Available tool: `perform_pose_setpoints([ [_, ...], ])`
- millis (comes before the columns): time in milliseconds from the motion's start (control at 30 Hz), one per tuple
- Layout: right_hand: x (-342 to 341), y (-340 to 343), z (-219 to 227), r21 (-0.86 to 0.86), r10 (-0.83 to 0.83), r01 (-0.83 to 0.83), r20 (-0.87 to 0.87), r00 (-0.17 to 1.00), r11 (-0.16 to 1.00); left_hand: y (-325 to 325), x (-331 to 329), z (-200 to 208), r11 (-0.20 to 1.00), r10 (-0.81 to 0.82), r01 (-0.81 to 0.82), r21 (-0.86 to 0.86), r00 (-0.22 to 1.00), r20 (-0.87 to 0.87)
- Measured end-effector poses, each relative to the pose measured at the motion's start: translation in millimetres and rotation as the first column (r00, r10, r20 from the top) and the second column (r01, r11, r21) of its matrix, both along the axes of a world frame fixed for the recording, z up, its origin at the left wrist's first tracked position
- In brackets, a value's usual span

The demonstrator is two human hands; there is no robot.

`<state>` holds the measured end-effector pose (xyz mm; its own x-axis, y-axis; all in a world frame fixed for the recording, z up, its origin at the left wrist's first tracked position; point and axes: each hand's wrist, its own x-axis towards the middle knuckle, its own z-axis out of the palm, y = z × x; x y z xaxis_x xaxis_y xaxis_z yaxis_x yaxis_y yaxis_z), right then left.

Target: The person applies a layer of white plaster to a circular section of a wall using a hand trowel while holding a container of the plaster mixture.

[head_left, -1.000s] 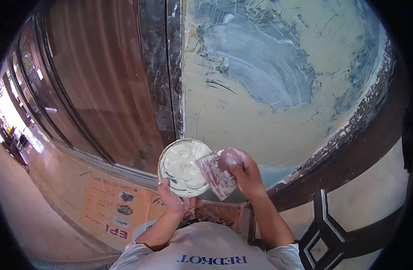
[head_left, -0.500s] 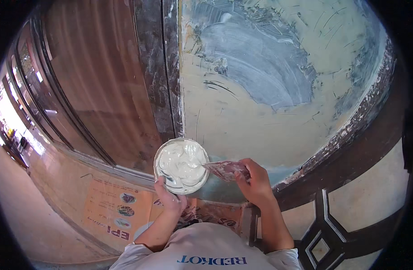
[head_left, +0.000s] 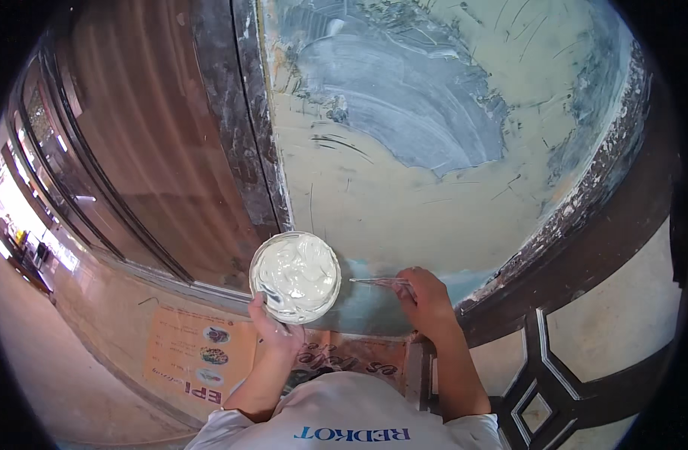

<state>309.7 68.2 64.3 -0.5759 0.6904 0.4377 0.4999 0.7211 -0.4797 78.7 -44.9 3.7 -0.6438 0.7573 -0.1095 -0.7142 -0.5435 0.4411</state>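
A round tub (head_left: pixel 253 262) of thick white paste (head_left: pixel 299 268) rests in my left hand (head_left: pixel 279 331), whose thumb hooks over the near rim. The paste is heaped and swirled, with a darker gap at the near left. My right hand (head_left: pixel 431 304) grips a putty knife (head_left: pixel 377 282) just right of the tub. Its blade is seen nearly edge-on, pointing left toward the rim and a little apart from it. Beyond both hands rises a wall panel (head_left: pixel 404 202) coated in cream filler, with a bare grey-blue patch (head_left: pixel 400 105) in its upper part.
Dark wooden framing (head_left: pixel 246 112) borders the panel on the left, beside a brown glazed pane (head_left: pixel 145 127). An orange printed banner (head_left: pixel 175 352) lies on the floor below. At the right stands dark lattice woodwork (head_left: pixel 535 364) with pale panels.
The putty knife has drawn back from the tub's rim and turned from showing its flat face to nearly edge-on. The view has shifted slightly right; the tub stays in my left hand.
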Motion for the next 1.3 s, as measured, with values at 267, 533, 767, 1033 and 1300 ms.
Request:
perform_pose_setpoints([
  [267, 37.9, 37.1, -13.3, -0.323, -0.232, 0.08, -0.466, 0.854, 0.943, -5.1, 6.3, -1.5, 0.995, -0.09, 0.088, -0.053, 0.995, -0.041],
  [533, 76.4, 85.5, 14.1, -0.221, -0.325, 0.24, -0.714, 0.62, 0.945, -2.3, 16.8, -7.1, 0.988, -0.154, 0.151, -0.038, 0.983, -0.095],
  [767, 103.1, 104.1, 83.8, -0.044, -0.381, 0.486, -0.683, 0.623, 0.873, 3.2, 20.2, -10.5, 0.98, -0.198, 0.195, -0.04, 0.977, -0.083],
  [1033, 105.5, 120.8, 116.2, 0.087, -0.379, 0.578, -0.675, 0.633, 0.811, 7.8, 23.4, -9.7, 0.981, -0.174, 0.171, -0.092, 0.984, -0.025],
  [1300, 88.4, 97.9, 114.8, 0.073, -0.355, 0.489, -0.597, 0.72, 0.869, 10.0, 26.2, -8.0, 0.985, -0.166, 0.16, -0.068, 0.981, -0.102],
])
